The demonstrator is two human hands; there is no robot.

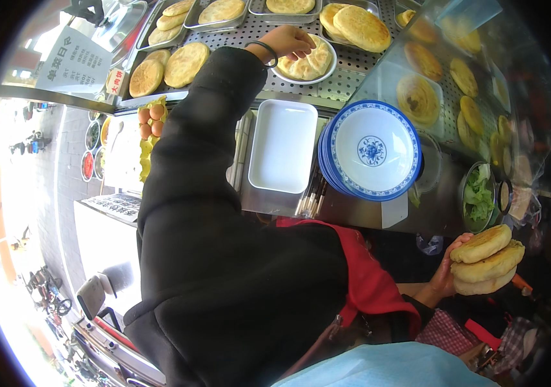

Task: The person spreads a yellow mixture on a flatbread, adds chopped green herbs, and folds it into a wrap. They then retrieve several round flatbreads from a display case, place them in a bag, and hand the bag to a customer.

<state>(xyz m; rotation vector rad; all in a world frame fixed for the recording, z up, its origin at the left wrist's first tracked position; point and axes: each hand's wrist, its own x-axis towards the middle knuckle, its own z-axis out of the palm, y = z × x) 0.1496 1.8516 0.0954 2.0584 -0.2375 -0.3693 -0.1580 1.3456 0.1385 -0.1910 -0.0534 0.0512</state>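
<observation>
My left hand [289, 42], with a dark band at its wrist, is over a round flatbread [311, 63] on a white plate [328, 77] at the top centre. Its fingers are bent down; whether they touch or pinch the bread I cannot tell. At the lower right my right hand [446, 275] holds a stack of three thick round flatbreads [488, 266], gripped at their left edge. Between my hands stand a white rectangular tray [283, 145] and a stack of blue-rimmed bowls [373, 150].
Metal trays [217, 24] of flatbreads line the perforated counter [343, 87]. A glass pane [430, 92] slants at the right, above a bowl of lettuce [478, 196]. Eggs [151, 121] in a yellow carton lie beside my left sleeve. Chopsticks [311, 198] lie between tray and bowls.
</observation>
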